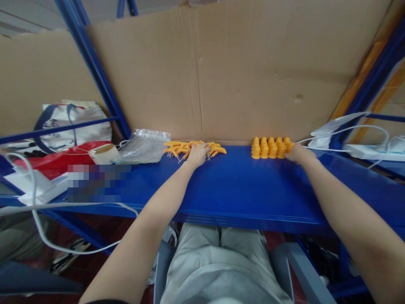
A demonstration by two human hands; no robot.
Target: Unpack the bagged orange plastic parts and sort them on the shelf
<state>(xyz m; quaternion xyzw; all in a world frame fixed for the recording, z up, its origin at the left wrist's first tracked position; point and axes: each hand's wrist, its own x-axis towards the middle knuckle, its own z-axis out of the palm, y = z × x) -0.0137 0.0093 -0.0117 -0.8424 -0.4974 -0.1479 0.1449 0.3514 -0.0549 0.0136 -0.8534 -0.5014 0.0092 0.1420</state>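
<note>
Against the cardboard at the back lies a loose row of curved orange pieces (176,148), with small metal chains hanging at their front. My left hand (198,155) rests on the middle of this row, fingers curled closed around part of an orange piece that they mostly hide. Farther right, several small orange figures (272,148) stand upright in close rows. At the right end of these rows, my right hand (299,154) has its fingers closed on an orange figure (289,146), largely covered by the hand.
Both groups sit on a blue metal shelf (234,185) backed by a cardboard sheet (253,71). A clear plastic bag (144,147), a red bag (69,158) and a white cable (34,202) are at left. Another white cable (354,128) crosses at right beside a blue post (363,90).
</note>
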